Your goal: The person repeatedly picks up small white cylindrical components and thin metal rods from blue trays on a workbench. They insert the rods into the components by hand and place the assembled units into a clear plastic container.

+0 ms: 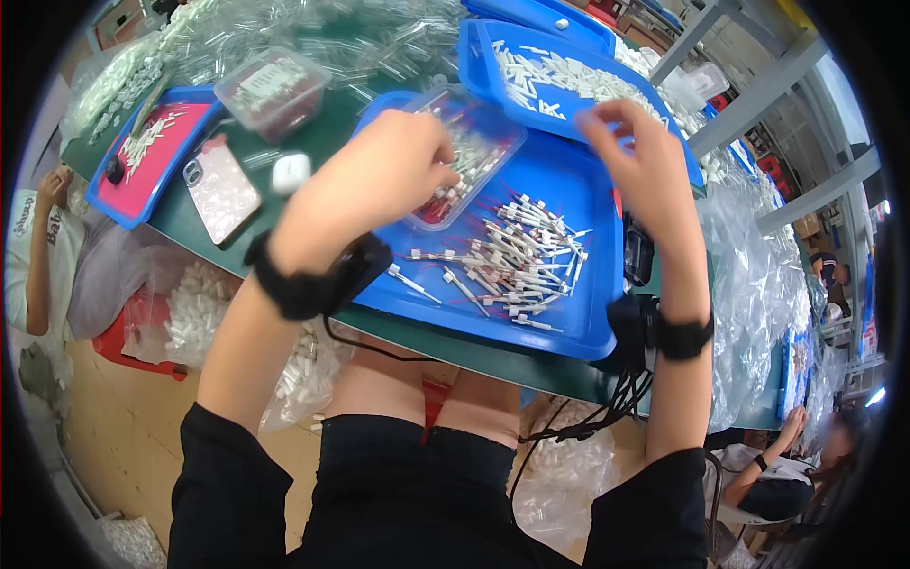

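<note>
My left hand (391, 171) is over a clear plastic box (493, 171) of small white parts with red wires. Its fingers are curled toward the thumb; anything between them is too small to make out. At the edge of a blue tray of short white pieces (569, 81) is my right hand (646, 156), slightly blurred. Its thumb and forefinger bend together in a pinch, and I cannot tell what is in it. Between and below the hands, a heap of thin white tube-like parts with red wires (521, 261) lies in a larger blue tray (455, 321).
Left of the trays lie a phone (222, 192), a white earbud case (291, 174), a pink-bottomed blue tray (114, 194) and a clear tub (275, 90). Clear plastic bags cover the far table. Black cables (616, 408) hang by my right wrist. Other people sit on both sides.
</note>
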{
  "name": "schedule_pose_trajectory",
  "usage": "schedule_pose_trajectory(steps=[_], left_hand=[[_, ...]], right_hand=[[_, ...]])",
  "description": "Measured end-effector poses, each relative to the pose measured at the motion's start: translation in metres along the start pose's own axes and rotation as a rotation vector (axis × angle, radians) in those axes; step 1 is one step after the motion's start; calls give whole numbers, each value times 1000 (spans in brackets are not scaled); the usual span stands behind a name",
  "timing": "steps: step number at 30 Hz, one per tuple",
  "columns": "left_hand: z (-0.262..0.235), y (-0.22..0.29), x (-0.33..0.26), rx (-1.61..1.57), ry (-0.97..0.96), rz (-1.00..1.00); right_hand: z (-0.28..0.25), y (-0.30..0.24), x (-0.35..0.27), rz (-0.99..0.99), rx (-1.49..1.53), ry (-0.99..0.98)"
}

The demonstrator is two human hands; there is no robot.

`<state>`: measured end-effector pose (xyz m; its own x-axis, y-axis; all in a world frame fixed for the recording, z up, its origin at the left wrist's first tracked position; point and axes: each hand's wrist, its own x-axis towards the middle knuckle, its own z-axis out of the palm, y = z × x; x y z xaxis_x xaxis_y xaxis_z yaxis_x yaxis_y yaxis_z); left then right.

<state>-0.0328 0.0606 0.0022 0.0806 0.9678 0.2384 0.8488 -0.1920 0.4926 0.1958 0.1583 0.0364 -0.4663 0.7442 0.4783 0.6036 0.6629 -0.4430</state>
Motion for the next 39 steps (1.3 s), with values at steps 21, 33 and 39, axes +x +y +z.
schedule_pose_trajectory(steps=[21,33,39], left_hand=[[32,-11,43,-53,-80,-35],[10,-17,36,-663,-3,-271],[-3,-28,25,-922,137,-287]], right_hand=[[63,29,89,217,-357,-313],[43,8,75,383,-455,-364],[49,32,63,41,-28,-119]])
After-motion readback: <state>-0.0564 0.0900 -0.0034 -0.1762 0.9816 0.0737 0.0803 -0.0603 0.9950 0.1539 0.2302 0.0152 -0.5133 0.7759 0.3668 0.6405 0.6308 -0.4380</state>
